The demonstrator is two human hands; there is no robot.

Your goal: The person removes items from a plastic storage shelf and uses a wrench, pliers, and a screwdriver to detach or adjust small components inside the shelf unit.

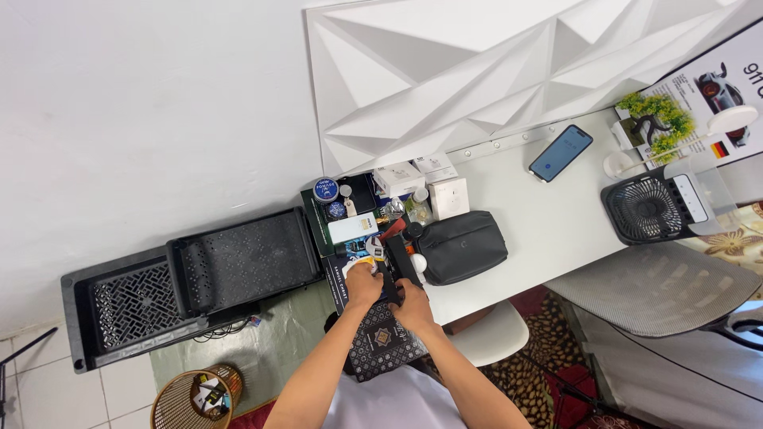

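Left hand (364,284) and right hand (413,302) reaching forward together, grip of each closed on small black box (400,266), forearms converging

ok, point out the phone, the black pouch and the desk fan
phone (561,152), head view, middle of its screen
black pouch (463,247), head view, middle of its top face
desk fan (644,208), head view, centre of its grille

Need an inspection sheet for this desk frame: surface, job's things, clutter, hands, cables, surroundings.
Surface: white desk, crowded at its left end.
Job's things: small black object, gripped by both hands at the desk edge.
Clutter: black pouch, white boxes, blue round tin, phone, black fan, small plant.
Hands: left hand and right hand both closed on the object.
Cables: dark cord under the black crates.
Surroundings: mesh chair, wicker basket, faceted wall panel.
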